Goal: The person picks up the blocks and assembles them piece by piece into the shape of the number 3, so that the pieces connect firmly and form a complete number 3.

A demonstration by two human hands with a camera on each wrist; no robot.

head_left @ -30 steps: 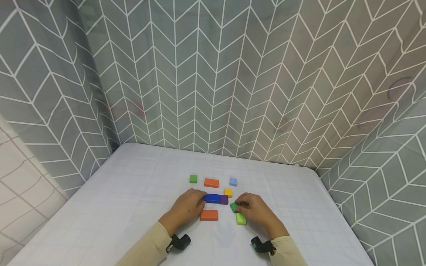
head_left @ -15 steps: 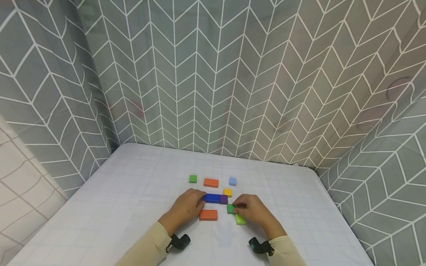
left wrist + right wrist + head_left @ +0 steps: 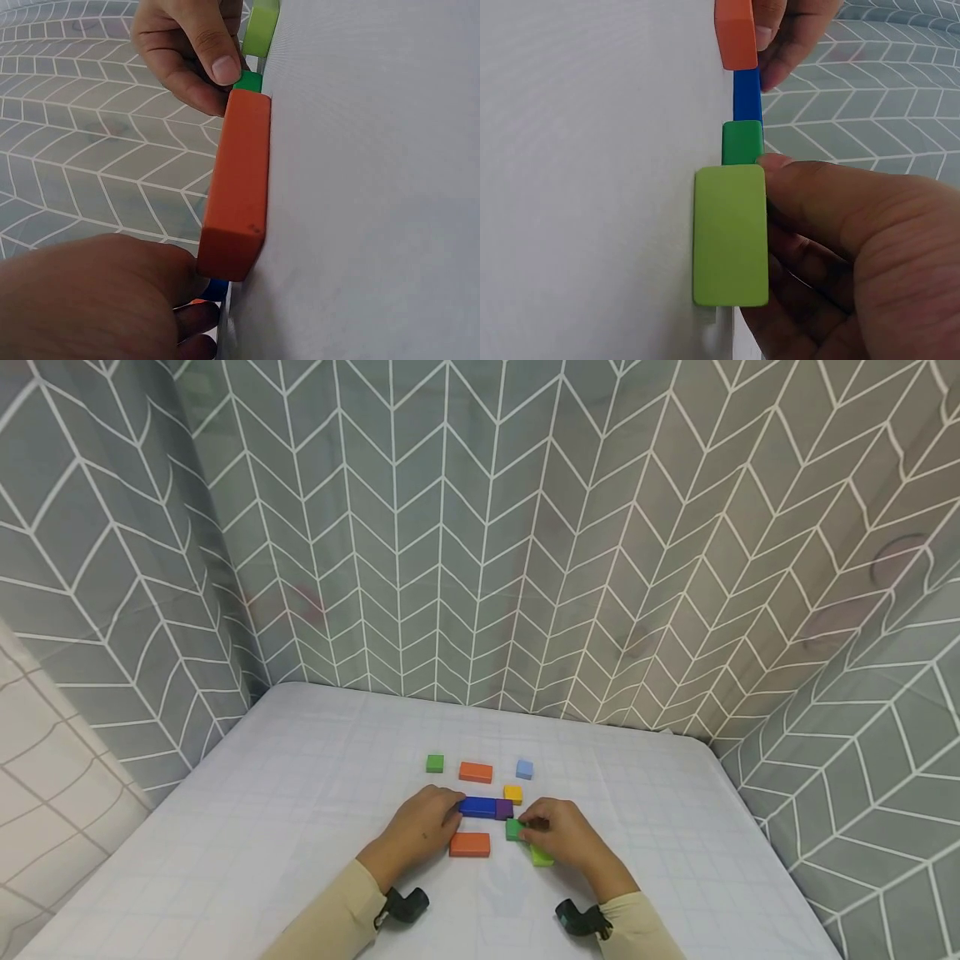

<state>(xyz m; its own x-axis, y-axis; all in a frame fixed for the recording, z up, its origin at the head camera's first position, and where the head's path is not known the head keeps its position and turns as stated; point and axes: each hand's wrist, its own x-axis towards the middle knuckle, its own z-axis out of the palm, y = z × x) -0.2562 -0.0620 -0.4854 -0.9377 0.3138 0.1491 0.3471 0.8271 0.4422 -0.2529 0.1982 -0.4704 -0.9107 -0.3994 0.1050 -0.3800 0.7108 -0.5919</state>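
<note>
My left hand grips the left end of a long blue block between thumb and fingers. A purple block sits end to end with the blue one on its right. Just below the purple block, my right hand pinches a green block at its right side. A lime-green block lies partly behind that hand's thumb in the head view; in the right wrist view this lime block stands in front of the green one. Near my left fingers lies an orange-red block.
Beyond the hands, a yellow block lies close behind the purple one. Farther back are a second orange-red block, a small green block and a light blue block. The white-covered table meets patterned curtains.
My right hand has slid the green block leftward and slightly up, straightening it, until it lies just below the purple block. The left hand and the blue block have stayed in place.
</note>
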